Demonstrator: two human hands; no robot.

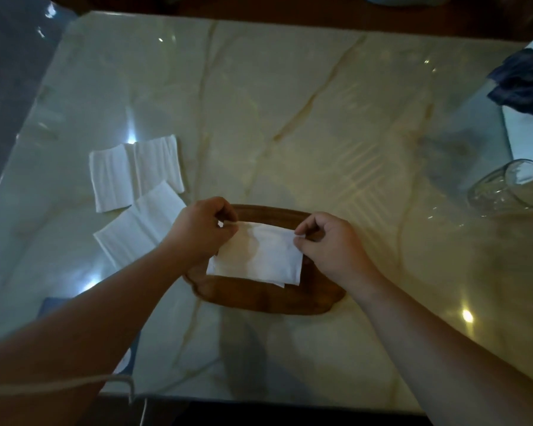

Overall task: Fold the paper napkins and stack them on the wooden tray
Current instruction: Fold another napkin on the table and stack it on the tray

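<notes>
While held over the wooden tray, folded napkin pinched at both far corners: left hand closed on left corner, right hand closed on right corner, thumb and forefinger pressed on the paper in each case. Near edge of napkin low over the tray; a second layer peeking out under its near right corner, so probably one napkin already lying there, though hard to tell. Step in hand, by judgement: laying this folded piece on the stack, or finishing its last fold. Next move asks for lowering it square upon the one below, releasing both pinches together, then reaching left for another.

Still to fold: loose napkins on the marble table, just left of the tray, overlapping one another, well within reach of the left hand. Glass jar lying on its side at far right, well apart; blue cloth beyond it. Nothing standing between hands and tray
</notes>
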